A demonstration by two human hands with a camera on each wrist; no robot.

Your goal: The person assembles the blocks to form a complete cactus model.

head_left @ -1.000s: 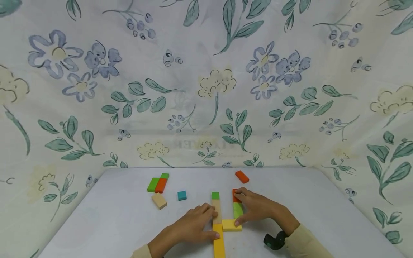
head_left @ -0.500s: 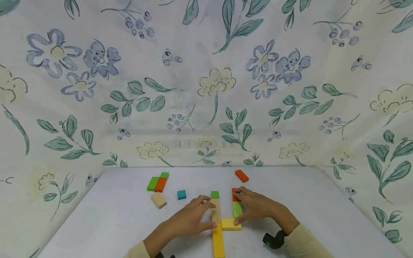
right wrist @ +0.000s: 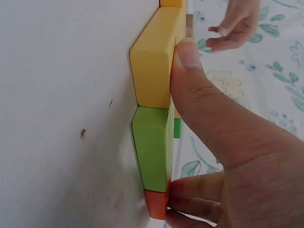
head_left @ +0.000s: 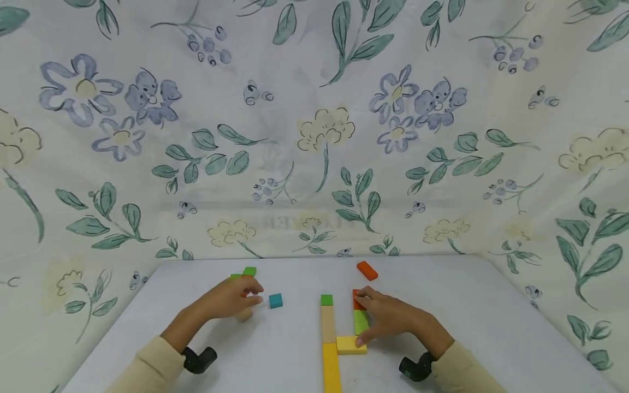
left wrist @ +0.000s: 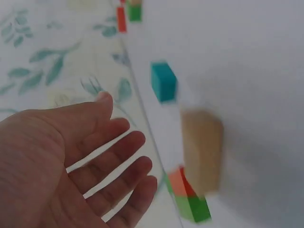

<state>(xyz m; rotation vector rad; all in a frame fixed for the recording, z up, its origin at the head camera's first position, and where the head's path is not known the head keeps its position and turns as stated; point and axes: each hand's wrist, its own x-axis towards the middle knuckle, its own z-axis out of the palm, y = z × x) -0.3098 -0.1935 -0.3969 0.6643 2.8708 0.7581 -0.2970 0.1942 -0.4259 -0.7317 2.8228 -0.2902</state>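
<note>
My left hand [head_left: 227,299] hovers at the left with its fingers extended and nothing held. It overlaps a beige wooden block [head_left: 244,315] and some red and green blocks in the head view. Just right of its fingertips lies a teal block [head_left: 276,301]; the left wrist view shows the beige block [left wrist: 203,152] apart from the hand. My right hand [head_left: 393,315] spans a short row of blocks. Its thumb rests on top of a yellow block [right wrist: 151,78], and its other fingers touch a red block [right wrist: 156,203]. Between these sits a light green block [right wrist: 151,149].
A straight line of blocks, green [head_left: 326,299], beige [head_left: 327,323] and orange-yellow [head_left: 331,368], meets the yellow block's left end. A loose red block [head_left: 367,270] lies at the back right. Floral cloth [head_left: 324,218] rises behind the white table [head_left: 275,355].
My left hand has lifted off the line of blocks and moved left and back, over the beige block. My right hand stays on its row.
</note>
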